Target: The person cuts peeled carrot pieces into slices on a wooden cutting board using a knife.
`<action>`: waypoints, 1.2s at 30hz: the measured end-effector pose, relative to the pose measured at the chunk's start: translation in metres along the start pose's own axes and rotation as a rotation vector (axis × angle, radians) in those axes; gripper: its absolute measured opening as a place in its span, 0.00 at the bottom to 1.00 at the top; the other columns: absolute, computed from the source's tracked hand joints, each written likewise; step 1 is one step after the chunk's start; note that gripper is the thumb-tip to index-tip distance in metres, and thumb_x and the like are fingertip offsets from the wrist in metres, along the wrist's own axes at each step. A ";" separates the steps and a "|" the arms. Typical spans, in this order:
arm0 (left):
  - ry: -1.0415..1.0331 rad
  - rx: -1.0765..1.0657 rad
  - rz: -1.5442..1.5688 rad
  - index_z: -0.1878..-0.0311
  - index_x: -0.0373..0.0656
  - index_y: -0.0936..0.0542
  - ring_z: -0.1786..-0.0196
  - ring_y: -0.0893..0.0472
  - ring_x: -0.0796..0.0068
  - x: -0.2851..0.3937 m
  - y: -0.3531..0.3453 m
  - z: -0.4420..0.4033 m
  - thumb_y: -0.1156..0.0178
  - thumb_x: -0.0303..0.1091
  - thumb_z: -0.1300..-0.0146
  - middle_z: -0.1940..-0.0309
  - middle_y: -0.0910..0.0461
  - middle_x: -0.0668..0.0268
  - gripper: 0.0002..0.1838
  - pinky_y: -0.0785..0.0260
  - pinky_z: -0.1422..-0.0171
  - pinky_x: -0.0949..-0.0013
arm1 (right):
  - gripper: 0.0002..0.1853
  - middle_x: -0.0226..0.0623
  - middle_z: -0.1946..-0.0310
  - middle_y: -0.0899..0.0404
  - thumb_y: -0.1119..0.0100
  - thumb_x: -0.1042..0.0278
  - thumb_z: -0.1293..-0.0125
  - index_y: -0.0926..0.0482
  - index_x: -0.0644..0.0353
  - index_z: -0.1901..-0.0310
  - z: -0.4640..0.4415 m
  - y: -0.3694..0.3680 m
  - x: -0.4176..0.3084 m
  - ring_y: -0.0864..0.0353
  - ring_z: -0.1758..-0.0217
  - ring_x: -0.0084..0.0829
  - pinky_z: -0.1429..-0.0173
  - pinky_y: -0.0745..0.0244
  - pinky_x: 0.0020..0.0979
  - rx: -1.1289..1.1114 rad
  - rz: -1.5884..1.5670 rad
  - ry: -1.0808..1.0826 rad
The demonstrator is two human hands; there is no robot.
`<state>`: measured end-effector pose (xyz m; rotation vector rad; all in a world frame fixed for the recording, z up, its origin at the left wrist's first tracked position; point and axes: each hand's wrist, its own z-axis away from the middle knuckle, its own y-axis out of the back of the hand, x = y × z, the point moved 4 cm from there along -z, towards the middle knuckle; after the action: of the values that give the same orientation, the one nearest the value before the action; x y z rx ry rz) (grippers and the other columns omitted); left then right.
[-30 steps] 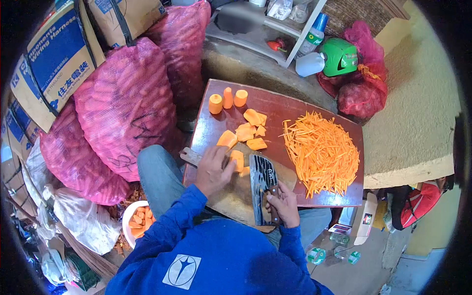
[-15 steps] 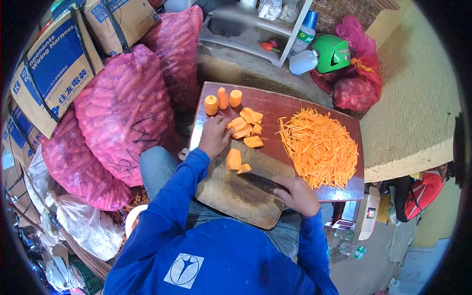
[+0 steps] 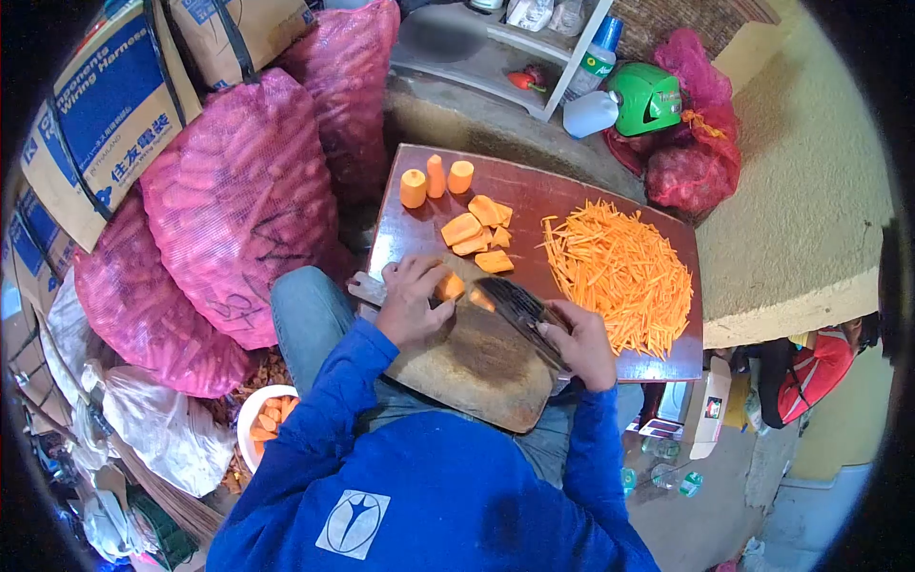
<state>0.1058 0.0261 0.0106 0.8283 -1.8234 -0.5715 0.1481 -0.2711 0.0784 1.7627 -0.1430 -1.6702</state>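
My left hand (image 3: 410,303) is at the upper left of the worn wooden cutting board (image 3: 457,377), its thumb and fingers closed around a thick carrot piece (image 3: 451,285). In my right hand (image 3: 583,345) is a knife (image 3: 519,307) with a dark, broad blade, tilted over the board. A small carrot slice (image 3: 481,299) lies beside the blade, apart from the larger piece. Beyond the board, cut carrot chunks (image 3: 462,229) are grouped on the reddish-brown table (image 3: 534,195). Three peeled carrot sections (image 3: 437,177) stand upright at its far left corner.
A heap of carrot strips (image 3: 620,281) covers the table's right part. Mesh sacks of carrots (image 3: 243,205) crowd the left, near a white bucket (image 3: 246,419) holding carrot pieces. A shelf (image 3: 519,62), a green helmet-like object (image 3: 648,98) and a concrete ledge (image 3: 791,219) border the far side.
My left hand has moved down from beside the chunks to the carrot piece on the board. My right hand has raised and turned the knife. The view has shifted slightly.
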 end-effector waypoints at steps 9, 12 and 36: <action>-0.114 0.022 -0.141 0.42 0.46 0.16 0.34 0.24 0.52 0.035 0.001 0.031 0.23 0.43 0.51 0.39 0.20 0.58 0.31 0.40 0.32 0.46 | 0.20 0.58 0.60 0.12 0.31 0.62 0.28 0.18 0.63 0.40 0.055 -0.025 -0.014 0.12 0.56 0.63 0.53 0.18 0.55 0.028 0.340 0.103; -0.101 0.038 -0.094 0.41 0.46 0.17 0.35 0.26 0.51 0.035 0.000 0.035 0.23 0.45 0.49 0.40 0.23 0.57 0.30 0.42 0.32 0.43 | 0.20 0.59 0.61 0.12 0.31 0.62 0.29 0.17 0.63 0.40 0.064 -0.017 -0.032 0.11 0.56 0.61 0.54 0.17 0.53 -0.012 0.390 0.104; 0.241 0.079 0.458 0.40 0.36 0.17 0.42 0.15 0.48 0.050 0.012 0.045 0.21 0.24 0.46 0.45 0.16 0.51 0.28 0.23 0.35 0.57 | 0.23 0.60 0.43 0.14 0.37 0.67 0.24 0.21 0.67 0.32 0.022 -0.035 -0.026 0.13 0.38 0.54 0.33 0.20 0.43 -0.067 0.158 0.176</action>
<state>0.0479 -0.0035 0.0314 0.4799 -1.7412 -0.1008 0.1104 -0.2400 0.0833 1.7893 -0.1411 -1.3865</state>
